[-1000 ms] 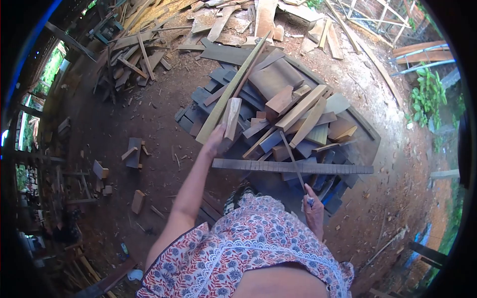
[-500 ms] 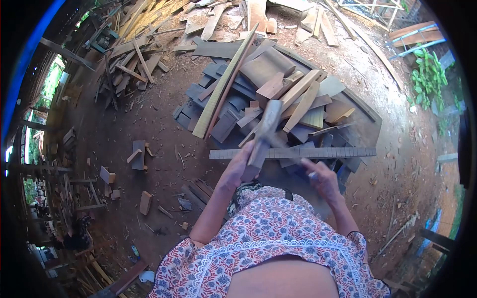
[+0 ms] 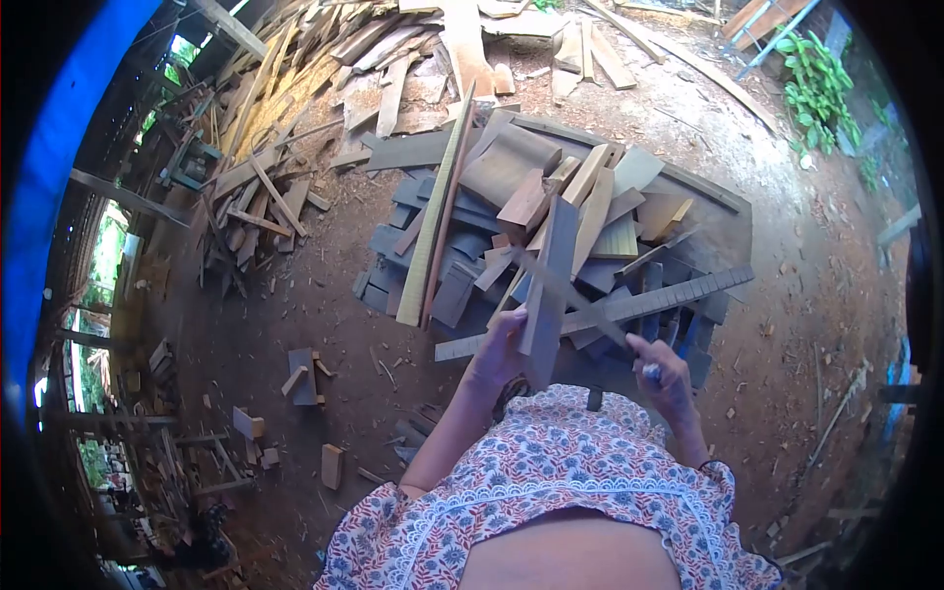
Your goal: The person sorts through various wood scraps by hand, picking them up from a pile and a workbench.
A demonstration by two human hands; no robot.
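Observation:
My left hand [image 3: 496, 356] is wrapped round the lower end of a dark grey-brown wooden board [image 3: 557, 258], tilted up in front of my lap. In my right hand [image 3: 665, 382] is a long, thin, flat blade-like tool [image 3: 602, 319]. It slants up and to the left across the board; whether it is a knife or a file I cannot make out. Behind both hands lies a long wooden strip [image 3: 683, 293] with evenly spaced cross marks. Beyond it is a pile of offcuts, including a reddish wood block [image 3: 523, 202].
A long pale tapered strip [image 3: 435, 231] rests at the pile's left. Small blocks [image 3: 332, 466] lie on the dirt floor to the left. Farther back are a scrap heap [image 3: 261, 206] and loose planks [image 3: 462, 49]. A green plant [image 3: 818, 87] grows at the right.
The view has shifted and turned slightly. The board stands more upright, its broad face turned toward me. The tool, blurred before, shows more clearly across it. The marked strip slants more now.

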